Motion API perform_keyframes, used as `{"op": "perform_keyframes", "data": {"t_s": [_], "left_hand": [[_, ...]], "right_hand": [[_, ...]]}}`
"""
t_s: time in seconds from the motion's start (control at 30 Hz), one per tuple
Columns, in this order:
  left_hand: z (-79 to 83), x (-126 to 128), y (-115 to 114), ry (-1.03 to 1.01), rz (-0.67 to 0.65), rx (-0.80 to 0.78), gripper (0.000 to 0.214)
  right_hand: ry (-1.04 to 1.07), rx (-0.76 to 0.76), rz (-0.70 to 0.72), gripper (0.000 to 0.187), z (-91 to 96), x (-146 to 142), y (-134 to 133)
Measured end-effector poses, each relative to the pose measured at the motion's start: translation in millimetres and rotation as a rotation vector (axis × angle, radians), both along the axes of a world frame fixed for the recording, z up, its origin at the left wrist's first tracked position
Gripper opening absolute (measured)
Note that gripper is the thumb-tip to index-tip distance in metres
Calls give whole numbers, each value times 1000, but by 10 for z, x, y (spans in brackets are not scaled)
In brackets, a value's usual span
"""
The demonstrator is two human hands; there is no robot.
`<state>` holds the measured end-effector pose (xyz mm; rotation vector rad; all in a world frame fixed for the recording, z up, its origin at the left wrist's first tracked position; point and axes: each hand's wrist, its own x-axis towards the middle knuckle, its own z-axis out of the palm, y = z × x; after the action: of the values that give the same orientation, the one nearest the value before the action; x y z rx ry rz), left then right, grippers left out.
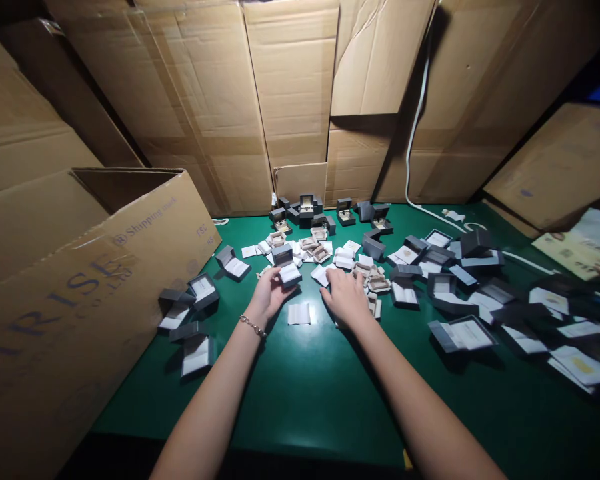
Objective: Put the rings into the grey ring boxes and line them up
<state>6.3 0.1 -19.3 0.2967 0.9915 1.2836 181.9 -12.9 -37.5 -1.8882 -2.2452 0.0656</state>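
Left hand [269, 295] fingers grip an open box [290, 275] over the desk [340, 407]; lid far, opening facing near, long axis unclear. Right hand [347, 300] fingers bend at white card [319, 275]; grip undetermined.

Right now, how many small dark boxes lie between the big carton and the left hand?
4: a far box; a middle pair, right box and left box; and a near box. The carton may hide others.

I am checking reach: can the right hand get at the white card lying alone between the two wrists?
Probably yes: nothing seems to cover the white card on the green table, and the surface between it and the right hand looks mostly free. The left hand holds a box.
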Motion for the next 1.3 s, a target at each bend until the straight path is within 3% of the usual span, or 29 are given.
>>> {"op": "perform_keyframes", "data": {"t_s": [0.3, 0.67, 1.0, 1.13, 1.3], "left_hand": [[-7, -20, 11, -34, -18, -8, 8], [-27, -7, 2, -39, -30, -10, 12], [-61, 33, -5, -30, -77, -2, 16], [-65, 49, -3, -43, -75, -9, 16], [-64, 65, -6, -45, -93, -14, 15]], "right_hand": [[97, -23, 31, 30, 28, 31, -7], [145, 24, -38, 44, -85, 96, 17], [206, -70, -85, 48, -25, 87, 12], [262, -44, -69, 49, -18, 117, 33], [403, -52, -25, 30, -5, 174, 62]]}}
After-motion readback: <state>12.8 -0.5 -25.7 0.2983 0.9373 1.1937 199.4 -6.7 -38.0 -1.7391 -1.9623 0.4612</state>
